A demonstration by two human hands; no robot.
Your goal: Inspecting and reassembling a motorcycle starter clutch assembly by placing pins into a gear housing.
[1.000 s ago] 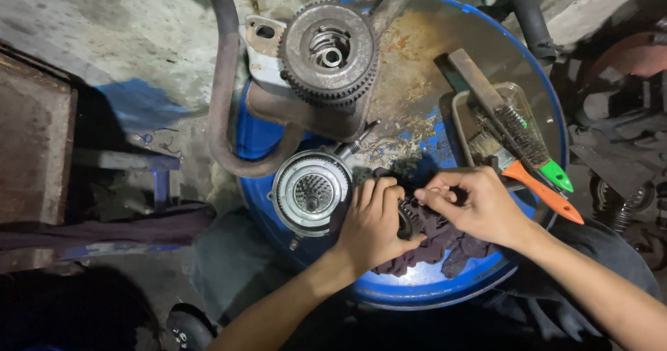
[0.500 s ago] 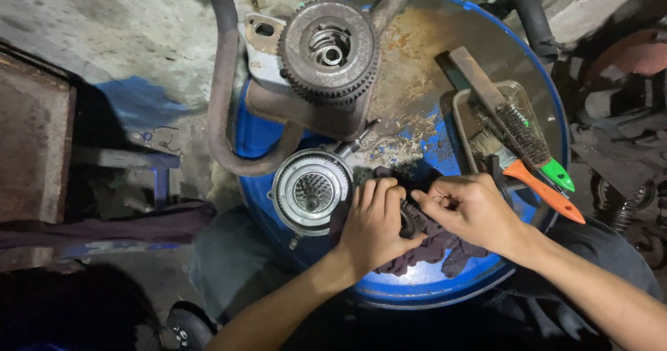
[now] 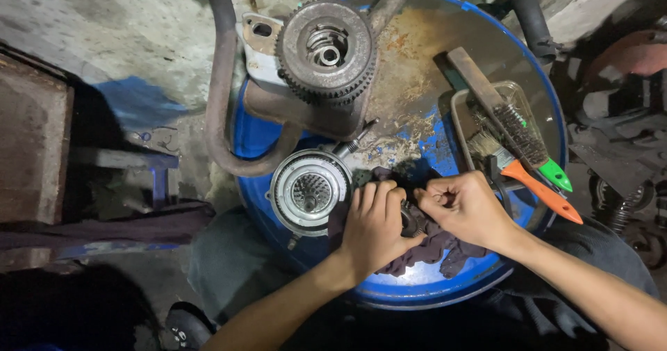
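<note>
Head view, looking down on my work surface, the rusted top of a blue drum (image 3: 417,108).

Containers: a shallow clear tray (image 3: 464,118) lies at 3 o'clock on the drum top. In it rest a wire brush (image 3: 517,132) with a green handle tip and a paintbrush (image 3: 535,184) with an orange handle; both handles run out over the tray's lower right edge.

Hands: my left hand (image 3: 372,229) lies palm down at 6 o'clock, fingers curled close over a small dark metal part (image 3: 410,220), and rests on a dark rag (image 3: 431,250) spread beneath. My right hand (image 3: 467,208) meets it from the 4 o'clock side, fingers pinched narrow on the same part. The part is mostly hidden between the two hands, so I cannot tell its form.

Surroundings: a round silver housing (image 3: 309,192) with a ribbed centre lies just beside my left hand, at 9 o'clock from it. A large rusty gear (image 3: 326,49) sits at 12 o'clock on the drum, on a bent brown pipe (image 3: 222,101).

Change: against half a second ago, both hands stay on the part; the right-hand fingers have closed in slightly towards the left. Nothing else has shifted.
</note>
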